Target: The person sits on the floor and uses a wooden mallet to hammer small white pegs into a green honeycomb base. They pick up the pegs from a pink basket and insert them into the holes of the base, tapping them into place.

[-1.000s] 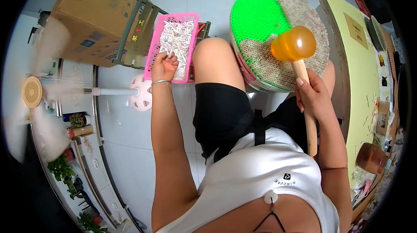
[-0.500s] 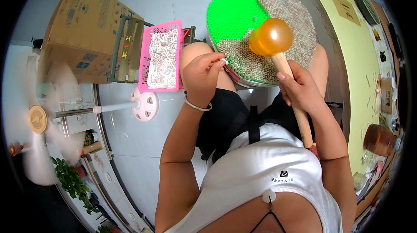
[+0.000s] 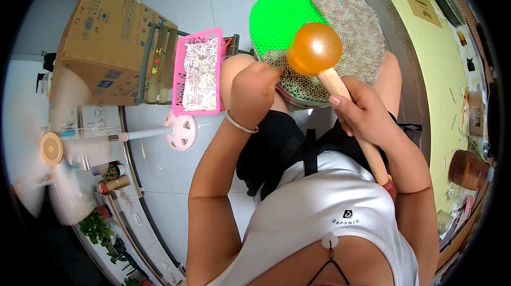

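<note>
A wooden-handled mallet (image 3: pixel 331 82) with a round amber head is gripped in my right hand (image 3: pixel 363 109), its fingers wrapped around the handle. The mallet's head overlaps the round bundle of packed small tubes (image 3: pixel 348 35) from this angle; whether it touches cannot be told. Bright green covers the bundle's far left part, while pale ring-shaped ends show elsewhere. At the bundle's near left edge is my left hand (image 3: pixel 256 90), turned back-up with fingers curled in a pinch. Whatever those fingertips hold is hidden.
A pink basket (image 3: pixel 178 81) full of small white sticks sits on a folding stool (image 3: pixel 149 62) at the left, beside a large cardboard box (image 3: pixel 101 41). A spinning fan (image 3: pixel 51 148) stands lower left. A yellow-topped table (image 3: pixel 399 9) runs along the right.
My left hand has rolled forward over the bundle's edge, and the small white piece seen at its fingertips is now hidden. The mallet's head has shifted left.
</note>
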The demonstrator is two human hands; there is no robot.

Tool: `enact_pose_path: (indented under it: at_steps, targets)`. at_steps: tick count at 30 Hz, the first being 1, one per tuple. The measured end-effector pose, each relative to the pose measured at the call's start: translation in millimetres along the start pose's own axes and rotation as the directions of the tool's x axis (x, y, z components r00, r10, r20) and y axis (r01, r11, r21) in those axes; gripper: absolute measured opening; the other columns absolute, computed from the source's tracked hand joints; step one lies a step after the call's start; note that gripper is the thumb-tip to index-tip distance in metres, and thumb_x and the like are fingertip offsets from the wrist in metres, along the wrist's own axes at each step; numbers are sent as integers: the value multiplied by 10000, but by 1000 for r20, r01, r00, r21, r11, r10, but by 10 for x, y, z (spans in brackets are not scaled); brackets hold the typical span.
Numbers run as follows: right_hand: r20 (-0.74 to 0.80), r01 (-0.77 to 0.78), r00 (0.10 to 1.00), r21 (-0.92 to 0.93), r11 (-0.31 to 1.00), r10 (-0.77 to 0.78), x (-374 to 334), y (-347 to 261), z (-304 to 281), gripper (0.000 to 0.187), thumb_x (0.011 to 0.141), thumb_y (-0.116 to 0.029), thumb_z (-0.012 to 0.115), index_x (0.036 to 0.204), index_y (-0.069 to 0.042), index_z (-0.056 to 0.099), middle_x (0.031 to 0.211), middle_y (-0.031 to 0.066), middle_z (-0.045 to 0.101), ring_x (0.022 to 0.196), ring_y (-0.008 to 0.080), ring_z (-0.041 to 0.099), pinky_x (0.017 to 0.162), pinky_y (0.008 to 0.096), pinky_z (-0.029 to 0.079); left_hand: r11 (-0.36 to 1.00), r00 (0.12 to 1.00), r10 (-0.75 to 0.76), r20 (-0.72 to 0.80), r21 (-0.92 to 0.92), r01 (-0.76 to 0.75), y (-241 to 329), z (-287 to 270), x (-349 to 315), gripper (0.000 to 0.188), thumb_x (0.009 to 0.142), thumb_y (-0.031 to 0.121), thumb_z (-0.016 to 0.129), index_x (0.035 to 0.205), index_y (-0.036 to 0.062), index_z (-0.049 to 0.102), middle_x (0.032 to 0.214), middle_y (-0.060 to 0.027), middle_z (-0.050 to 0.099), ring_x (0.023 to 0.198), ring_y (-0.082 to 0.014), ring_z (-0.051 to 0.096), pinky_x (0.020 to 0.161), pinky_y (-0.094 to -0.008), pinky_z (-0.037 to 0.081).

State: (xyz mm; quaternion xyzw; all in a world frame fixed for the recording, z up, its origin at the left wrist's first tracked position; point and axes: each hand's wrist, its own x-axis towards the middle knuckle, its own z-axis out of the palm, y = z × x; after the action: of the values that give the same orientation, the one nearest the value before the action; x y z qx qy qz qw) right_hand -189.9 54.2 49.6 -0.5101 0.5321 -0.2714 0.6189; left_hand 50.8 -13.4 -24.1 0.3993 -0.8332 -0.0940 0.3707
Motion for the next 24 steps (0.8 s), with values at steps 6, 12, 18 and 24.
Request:
enact_pose_path:
  at_steps: [6,12,18,24]
  targets:
    - [-37,281,955,-218,935,-296,-22,-143,193,303,977,-284,601,983,9,521,666,86,560,458,124,509,442,288,417,951,986,-157,-60,-278,134,17,-98,-55,291,820,-55,600,1094,-14,688,829,-134,695,716,-224,668,638,-309,529]
    - [-67,65,994,-238,969,-83,67,-247,204,291,989,-281,583,986,2,514,618,62,537,446,127,495,435,290,399,640,763,-646,-6,-548,538,-229,-257,-328,266,881,-83,561,1140,-74,622,879,-100,685,715,-118,640,683,-239,549]
    - [-97,95,990,-37,995,-99,70,-252,116,287,1010,-305,547,972,-23,513,591,0,490,430,76,465,405,221,356,890,895,-430,-116,-222,398,-94,-187,-464,145,828,-57,642,953,-13,701,820,-89,677,691,-124,639,627,-234,511]
    - [-157,71,985,22,997,-67,38,-111,-1,288,1010,-306,544,984,-21,511,596,4,490,419,77,452,391,217,349,968,799,195,568,-241,-65,438,75,-832,203,777,67,650,967,49,720,868,-100,651,848,-296,617,773,-405,503]
